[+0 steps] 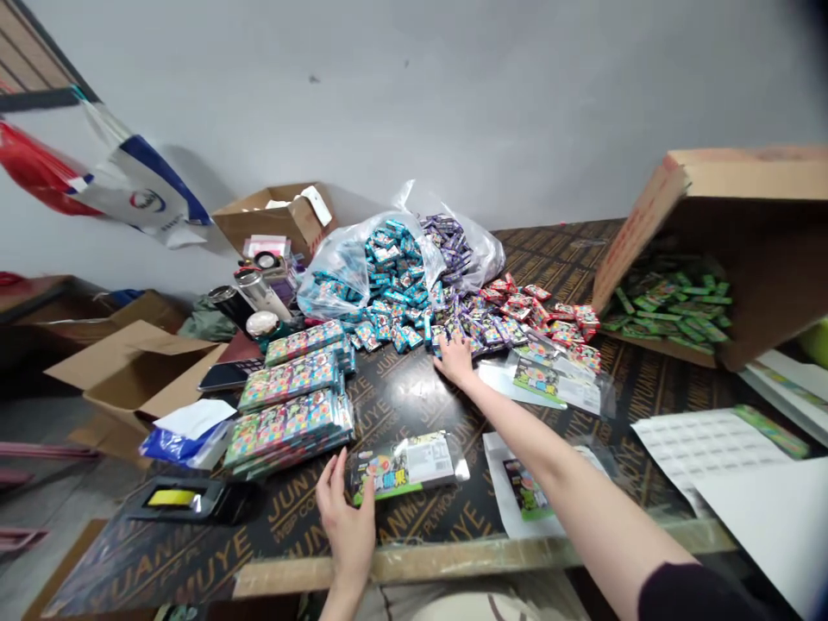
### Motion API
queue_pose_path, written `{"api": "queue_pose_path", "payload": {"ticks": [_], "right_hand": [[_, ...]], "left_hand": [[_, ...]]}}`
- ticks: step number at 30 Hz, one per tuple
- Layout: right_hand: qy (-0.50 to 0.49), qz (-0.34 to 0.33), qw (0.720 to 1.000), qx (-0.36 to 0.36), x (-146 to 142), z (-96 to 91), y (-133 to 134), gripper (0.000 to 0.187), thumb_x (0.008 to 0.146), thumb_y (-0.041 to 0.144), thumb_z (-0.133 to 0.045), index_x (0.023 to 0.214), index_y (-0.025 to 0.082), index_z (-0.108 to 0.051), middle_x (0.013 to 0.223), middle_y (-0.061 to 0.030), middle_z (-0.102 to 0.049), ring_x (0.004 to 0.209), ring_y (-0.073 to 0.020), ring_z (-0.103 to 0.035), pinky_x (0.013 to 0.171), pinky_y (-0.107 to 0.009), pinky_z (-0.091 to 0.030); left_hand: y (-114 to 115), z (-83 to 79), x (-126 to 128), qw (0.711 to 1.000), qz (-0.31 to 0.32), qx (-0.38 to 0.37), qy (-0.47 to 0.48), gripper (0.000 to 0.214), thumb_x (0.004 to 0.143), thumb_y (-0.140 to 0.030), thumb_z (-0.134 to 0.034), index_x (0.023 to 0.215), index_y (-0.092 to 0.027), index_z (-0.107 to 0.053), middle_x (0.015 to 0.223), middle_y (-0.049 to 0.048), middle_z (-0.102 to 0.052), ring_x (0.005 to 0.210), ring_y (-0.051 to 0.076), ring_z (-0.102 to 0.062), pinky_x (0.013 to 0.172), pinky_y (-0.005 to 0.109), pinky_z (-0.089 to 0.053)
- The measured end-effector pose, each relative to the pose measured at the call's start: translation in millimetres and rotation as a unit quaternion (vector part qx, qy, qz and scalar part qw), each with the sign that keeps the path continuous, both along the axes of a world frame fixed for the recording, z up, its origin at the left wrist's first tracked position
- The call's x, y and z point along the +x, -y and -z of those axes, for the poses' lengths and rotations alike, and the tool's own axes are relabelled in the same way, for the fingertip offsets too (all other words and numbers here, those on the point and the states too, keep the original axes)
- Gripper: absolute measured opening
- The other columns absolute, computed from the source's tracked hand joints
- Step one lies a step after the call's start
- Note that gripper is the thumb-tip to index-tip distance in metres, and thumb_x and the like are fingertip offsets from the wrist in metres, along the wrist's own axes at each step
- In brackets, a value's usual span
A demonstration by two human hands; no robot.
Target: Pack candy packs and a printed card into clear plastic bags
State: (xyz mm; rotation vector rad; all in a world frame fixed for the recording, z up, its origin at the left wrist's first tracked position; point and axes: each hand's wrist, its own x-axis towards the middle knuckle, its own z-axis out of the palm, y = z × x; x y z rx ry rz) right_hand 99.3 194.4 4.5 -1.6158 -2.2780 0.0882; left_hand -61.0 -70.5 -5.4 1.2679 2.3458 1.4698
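Teal, purple and red packets (414,297) spill in a heap across the black plywood table (394,401), and my right hand (456,360) sits at the heap's near edge, fingers spread and lying on the packets, not visibly closed on any of them. My left hand (346,517) is open and empty, fingers up and apart, just beside a single flat packet (404,466) lying on the bare wood.

The work in hand looks to be at that edge of the heap. Any pick from there would want the fingertips closing on one loose packet without dragging its neighbours along.

Stacks of long strip packs (288,431) lie to my left, a clear plastic bag (336,289) slumps behind the heap, and a tipped cardboard box (637,237) holds green packets (673,302) off to the right.

What I can't make out: the packets under my right fingertips, how deep the heap runs, and the small print on anything — too small to read. My left wrist runs off the bottom edge, and the back of the box is lost in shadow.
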Motion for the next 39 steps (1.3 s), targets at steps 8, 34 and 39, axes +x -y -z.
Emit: {"api": "queue_pose_path", "payload": {"ticks": [8,34,39], "right_hand": [[-0.379,-0.043,0.861,-0.337,26.8,-16.3,55.0,0.042,0.081,0.045,-0.032,0.088,0.013,-0.059,0.078,-0.0093,-0.064,0.070,-0.0207,-0.060,0.062,-0.032,-0.044],[-0.091,-0.227,0.967,-0.066,97.8,-0.5,145.4,0.076,0.056,0.032,-0.071,0.124,0.021,-0.039,0.116,-0.0114,-0.051,0.106,-0.0295,-0.044,0.091,-0.044,-0.025],[-0.165,-0.276,0.939,-0.125,95.2,-2.3,154.4,0.079,0.057,0.032,-0.070,0.127,0.020,-0.034,0.119,-0.0094,-0.050,0.106,-0.0261,-0.045,0.092,-0.041,-0.027]], "left_hand": [[-50.5,-26.0,22.3,0.943,0.170,-0.011,0.287,0.050,0.070,-0.035,-0.063,0.116,-0.019,-0.051,0.113,0.0101,-0.056,0.104,0.022,-0.053,0.091,0.037,-0.040],[-55.0,7.2,18.6,0.836,0.467,-0.198,-0.210,0.095,0.055,-0.036,-0.071,0.136,-0.023,-0.022,0.122,0.0104,-0.048,0.114,0.028,-0.041,0.102,0.050,-0.017],[-55.9,2.2,18.8,0.856,0.461,-0.149,-0.180,0.100,0.059,-0.034,-0.066,0.139,-0.020,-0.008,0.118,0.0095,-0.049,0.109,0.026,-0.043,0.101,0.046,-0.022]]}}
